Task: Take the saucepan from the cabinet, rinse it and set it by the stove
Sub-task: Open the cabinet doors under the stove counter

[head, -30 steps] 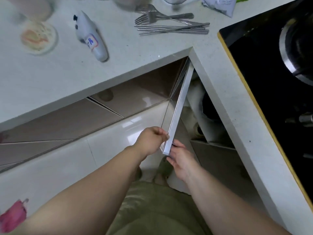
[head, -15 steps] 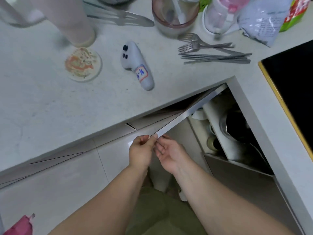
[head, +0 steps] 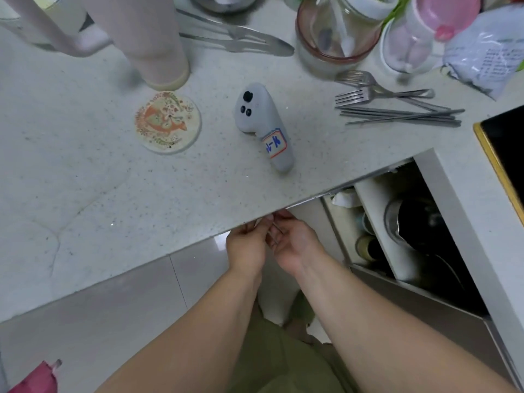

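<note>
The corner cabinet (head: 377, 222) under the white counter (head: 85, 194) stands open at the right. Inside it, a dark pan with a shiny metal rim (head: 392, 222) rests on its side behind a white divider; I take it for the saucepan. My left hand (head: 246, 248) and my right hand (head: 295, 245) are close together just below the counter's edge, both pinching the thin edge of the cabinet door (head: 340, 188). Most of the door is hidden under the counter. The black stove (head: 504, 148) with a gold trim lies at the far right.
On the counter lie a white controller (head: 263, 123), a patterned coaster (head: 167, 121), forks and chopsticks (head: 397, 109), tongs (head: 235, 38), jars and cups (head: 337, 29) and a bag (head: 487, 61). Small bottles (head: 365, 245) stand in the cabinet. A pink object (head: 34, 378) sits low left.
The cabinet door has swung wide to the left, and its edge now sits under the counter. Both hands went with it, and the cabinet's inside shows more.
</note>
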